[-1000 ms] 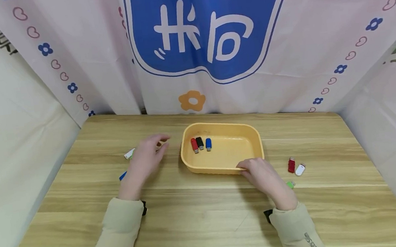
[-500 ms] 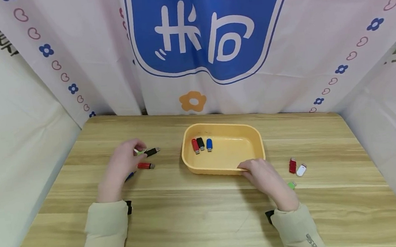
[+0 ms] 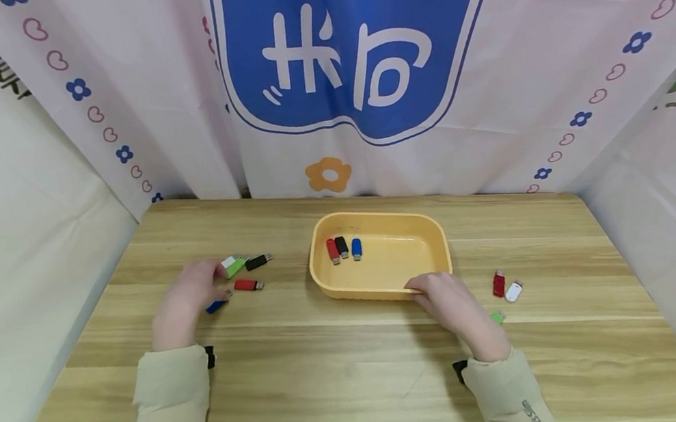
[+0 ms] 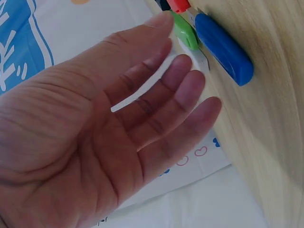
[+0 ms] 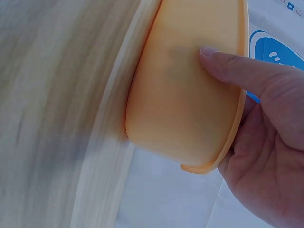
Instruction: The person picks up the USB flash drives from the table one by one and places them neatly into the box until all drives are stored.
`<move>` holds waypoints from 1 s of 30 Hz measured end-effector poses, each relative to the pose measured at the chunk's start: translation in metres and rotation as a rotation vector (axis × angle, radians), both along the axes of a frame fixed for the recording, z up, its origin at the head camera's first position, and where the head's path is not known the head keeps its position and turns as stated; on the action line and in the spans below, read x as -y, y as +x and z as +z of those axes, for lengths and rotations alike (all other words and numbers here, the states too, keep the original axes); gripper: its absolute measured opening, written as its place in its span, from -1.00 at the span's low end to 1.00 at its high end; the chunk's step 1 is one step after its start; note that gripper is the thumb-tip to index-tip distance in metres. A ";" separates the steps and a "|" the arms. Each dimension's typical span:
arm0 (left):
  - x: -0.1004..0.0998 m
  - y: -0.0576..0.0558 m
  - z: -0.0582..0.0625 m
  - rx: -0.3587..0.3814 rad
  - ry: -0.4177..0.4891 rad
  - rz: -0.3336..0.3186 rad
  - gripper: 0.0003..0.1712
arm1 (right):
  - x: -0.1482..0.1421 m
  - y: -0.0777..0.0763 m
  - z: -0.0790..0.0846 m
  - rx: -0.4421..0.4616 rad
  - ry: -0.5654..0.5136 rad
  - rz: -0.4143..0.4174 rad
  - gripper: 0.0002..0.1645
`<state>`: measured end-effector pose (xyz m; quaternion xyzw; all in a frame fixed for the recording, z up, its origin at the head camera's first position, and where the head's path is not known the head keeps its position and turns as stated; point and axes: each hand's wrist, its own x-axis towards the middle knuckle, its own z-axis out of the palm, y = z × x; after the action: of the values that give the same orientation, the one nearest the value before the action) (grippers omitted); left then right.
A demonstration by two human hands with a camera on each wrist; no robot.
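Note:
A yellow plastic basin (image 3: 405,259) holds a red USB stick (image 3: 332,251), a black USB stick (image 3: 342,247) and a blue USB stick (image 3: 357,249), side by side at its left. My right hand (image 3: 449,299) pinches its near rim, thumb against the outer wall (image 5: 180,95) in the right wrist view. Over on the left, my left hand (image 3: 186,299) hovers with loosely bent fingers, holding nothing. Closest to it lies another blue USB stick (image 4: 224,49). Beyond are a red one (image 3: 248,285), a black one (image 3: 258,262), a green one (image 3: 236,268) and a white one (image 3: 228,262).
Right of the basin lie a dark red USB stick (image 3: 498,284), a white one (image 3: 513,291) and a green one (image 3: 497,317), partly behind the right wrist. A printed curtain (image 3: 493,160) hangs along the back edge of the wooden table (image 3: 356,388).
My left hand has moved leftward and toward me, away from the basin and past the green and black USB sticks, to the blue one. My right hand has stayed on the rim.

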<state>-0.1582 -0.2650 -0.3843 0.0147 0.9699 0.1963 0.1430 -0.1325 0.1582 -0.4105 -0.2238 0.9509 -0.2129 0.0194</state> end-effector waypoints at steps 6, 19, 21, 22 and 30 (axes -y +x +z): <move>0.003 0.002 -0.001 0.048 -0.008 -0.011 -0.54 | 0.000 0.000 0.000 0.001 0.000 0.001 -0.86; 0.007 -0.002 -0.011 0.101 -0.037 -0.017 -0.61 | 0.000 0.000 0.000 -0.005 0.004 0.000 -0.87; 0.006 -0.002 -0.011 0.100 -0.042 -0.016 -0.63 | 0.000 0.000 0.000 -0.007 0.005 0.000 -0.88; 0.006 -0.002 -0.011 0.097 -0.044 -0.017 -0.64 | 0.000 0.000 -0.001 -0.008 0.006 0.000 -0.88; 0.001 0.001 -0.008 0.085 -0.054 -0.007 -0.67 | 0.000 -0.001 -0.001 0.001 0.003 -0.006 -0.88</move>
<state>-0.1576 -0.2660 -0.3918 0.0060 0.9679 0.1699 0.1852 -0.1332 0.1580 -0.4119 -0.2206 0.9519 -0.2118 0.0194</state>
